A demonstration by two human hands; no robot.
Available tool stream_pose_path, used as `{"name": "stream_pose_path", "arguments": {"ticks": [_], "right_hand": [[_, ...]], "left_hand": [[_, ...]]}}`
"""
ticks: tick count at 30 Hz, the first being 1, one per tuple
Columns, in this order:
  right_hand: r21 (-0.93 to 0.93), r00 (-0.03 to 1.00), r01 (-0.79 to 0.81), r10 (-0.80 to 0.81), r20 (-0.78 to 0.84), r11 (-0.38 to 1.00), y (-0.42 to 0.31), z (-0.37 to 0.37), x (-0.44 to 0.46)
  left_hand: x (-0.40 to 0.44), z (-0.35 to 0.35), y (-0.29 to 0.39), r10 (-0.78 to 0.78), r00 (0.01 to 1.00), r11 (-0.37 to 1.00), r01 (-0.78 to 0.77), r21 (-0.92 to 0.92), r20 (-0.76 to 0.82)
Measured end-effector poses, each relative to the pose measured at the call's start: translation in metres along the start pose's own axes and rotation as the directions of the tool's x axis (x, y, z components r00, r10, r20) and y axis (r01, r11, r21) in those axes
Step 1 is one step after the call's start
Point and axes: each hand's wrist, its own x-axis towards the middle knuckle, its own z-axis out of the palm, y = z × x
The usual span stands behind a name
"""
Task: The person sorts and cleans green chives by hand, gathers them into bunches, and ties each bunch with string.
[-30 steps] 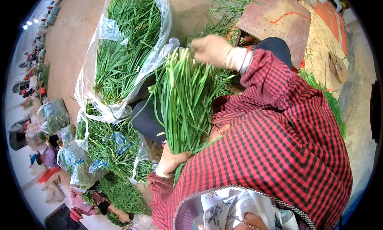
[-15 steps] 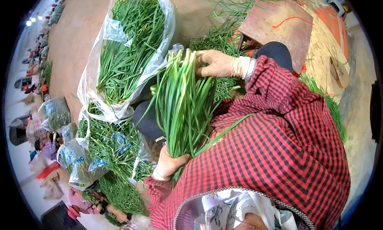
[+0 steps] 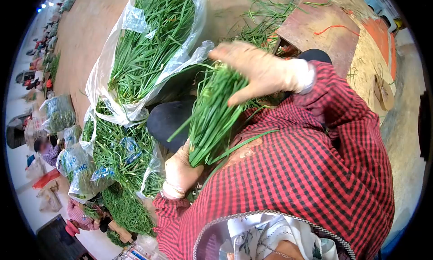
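A bunch of garlic chives (image 3: 214, 115), long flat green leaves, stands tilted over my lap. My left hand (image 3: 180, 169), in a thin pale glove, is closed around its lower end. At the upper end my right hand (image 3: 266, 72), gloved too and a little blurred, is spread with the thumb apart from the fingers; it lies over the pale stem ends and partly hides them. A few loose leaves trail from the bunch across my checked red sleeve and lap.
A big clear plastic bag (image 3: 100, 84) full of chives lies at the left. Below it is a heap of loose greens (image 3: 119, 156). A low wooden stool (image 3: 320, 27) with a red string (image 3: 336, 27) stands at the upper right, near a sandal (image 3: 383, 93). Other people sit far left.
My right hand has come off the side of the stem ends and opened over the top of the bunch. The bunch has tipped and looks shorter. My left hand has moved slightly up and left.
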Motion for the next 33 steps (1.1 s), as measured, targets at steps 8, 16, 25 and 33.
{"name": "stream_pose_path", "arguments": {"ticks": [8, 16, 25, 33], "right_hand": [[0.103, 0.994, 0.069, -0.077, 0.078, 0.992, -0.029, 0.033, 0.012], [0.315, 0.886, -0.429, 0.462, -0.032, 0.846, 0.081, 0.013, -0.051], [0.458, 0.796, -0.601, 0.440, 0.416, 0.655, 0.021, 0.010, -0.019], [0.355, 0.754, -0.612, 0.656, -0.006, 0.707, -0.018, 0.035, -0.028]], "left_hand": [[-0.007, -0.038, 0.021, 0.101, 0.989, 0.851, -0.031, 0.524, -0.106], [-0.021, -0.046, -0.004, 0.094, 0.957, 0.767, 0.107, 0.633, -0.276], [-0.016, -0.034, -0.008, 0.101, 0.954, 0.723, 0.124, 0.680, -0.281], [-0.018, -0.021, -0.011, 0.056, 0.947, 0.760, 0.164, 0.629, -0.316]]}}
